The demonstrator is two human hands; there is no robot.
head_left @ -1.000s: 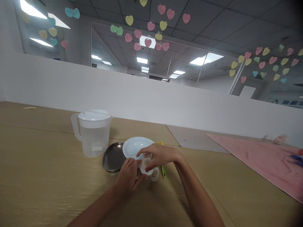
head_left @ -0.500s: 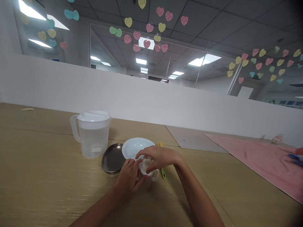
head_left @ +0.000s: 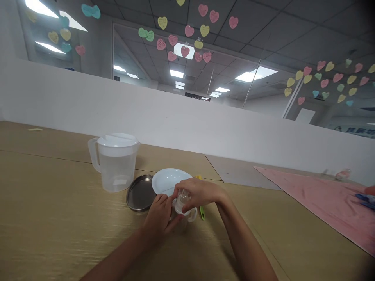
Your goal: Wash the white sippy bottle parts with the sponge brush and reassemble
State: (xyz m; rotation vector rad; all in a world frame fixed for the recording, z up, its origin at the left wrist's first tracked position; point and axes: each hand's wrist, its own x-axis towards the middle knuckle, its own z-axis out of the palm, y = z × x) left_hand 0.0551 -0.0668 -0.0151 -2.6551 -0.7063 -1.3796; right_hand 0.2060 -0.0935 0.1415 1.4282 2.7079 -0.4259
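Note:
A clear baby bottle (head_left: 181, 208) with a teat on top and a white side handle stands upright on the table, close in front of me. My left hand (head_left: 160, 214) is closed around its left side. Over the top, my right hand (head_left: 201, 192) grips the bottle's collar from the right, thumb in front and fingers curled behind. Behind the bottle lies a white plate (head_left: 165, 177), partly covered by my right hand. To the left is a round dark metal tray (head_left: 140, 195). A green-and-yellow brush (head_left: 202, 212) lies partly hidden under my right wrist.
A lidded plastic jug (head_left: 118, 168) holding clear liquid stands at the left. On the right, a pink cloth (head_left: 310, 191) covers the table. Another person's fingers (head_left: 369, 190) and a blue item (head_left: 365, 200) show at the right edge. A low white wall (head_left: 175, 121) runs behind.
My right fingers have drawn in closer around the bottle's top, nearer to my left hand. The view has tilted slightly; the other things stay in place.

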